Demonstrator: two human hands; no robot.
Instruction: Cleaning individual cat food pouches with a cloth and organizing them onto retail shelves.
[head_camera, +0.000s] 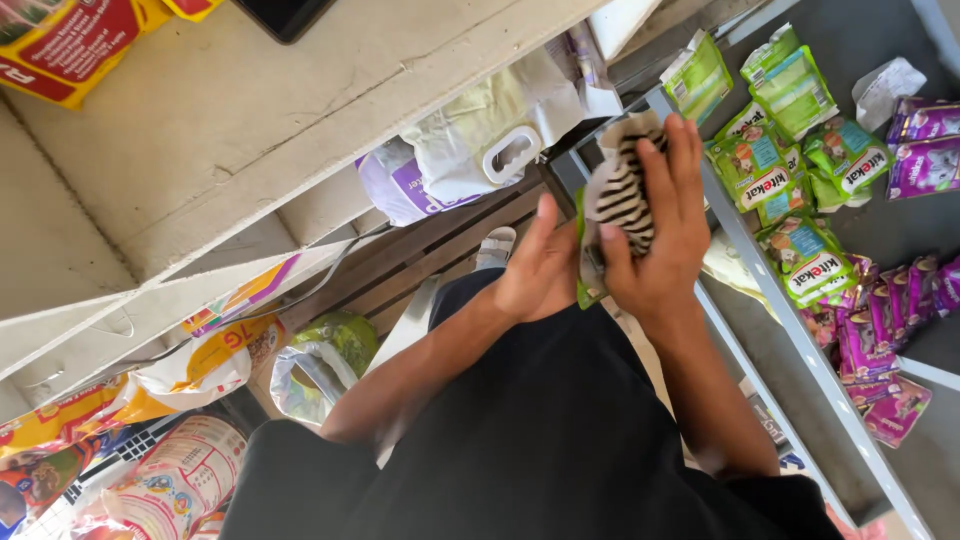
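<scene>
My left hand (540, 268) and my right hand (662, 225) together hold a small green pouch (612, 205) with a black-and-white striped picture on it. The right hand's fingers spread over its front; the left hand grips its lower left edge. The pouch is held in front of my dark clothing, just left of a grey metal shelf (790, 330). On that shelf lie several green pouches (775, 165) and several purple pouches (880, 330), closest to my right hand.
A pale wooden shelf (270, 130) runs across the upper left, with a white and purple bag (470, 150) below it. Large colourful sacks (190, 470) lie at the lower left. A wooden pallet (420, 260) and my sandalled foot (495, 247) are below.
</scene>
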